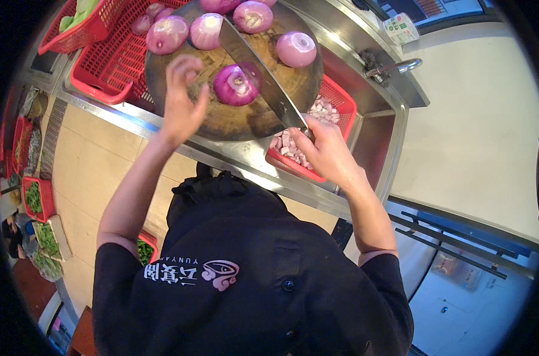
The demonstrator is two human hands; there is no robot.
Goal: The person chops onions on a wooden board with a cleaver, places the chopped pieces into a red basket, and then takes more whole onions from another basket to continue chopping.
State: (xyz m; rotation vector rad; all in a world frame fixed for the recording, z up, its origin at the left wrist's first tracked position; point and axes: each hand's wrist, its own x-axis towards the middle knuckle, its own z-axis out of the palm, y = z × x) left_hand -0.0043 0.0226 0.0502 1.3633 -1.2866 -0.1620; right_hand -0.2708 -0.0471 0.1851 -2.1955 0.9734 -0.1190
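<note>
My right hand (325,147) grips the handle of a broad kitchen cleaver (263,73), whose blade slants up and left over the round wooden chopping board (247,127). A peeled red onion (234,86) sits mid-board, partly behind the blade. Left of that onion, my left hand (185,95) is raised with its fingers apart and nothing in it. Other peeled red onions rest around the board: one on the right (296,49), one at the back (253,17), one beside the blade tip (206,31) and one at the left rim (167,34).
The board lies across a stainless steel sink (378,155). Under its right side is a red basket (349,109) of diced pale pink food (291,149). A red basket (104,66) with onions stands left, near another (80,33) holding green vegetables. A faucet (398,66) juts out at right.
</note>
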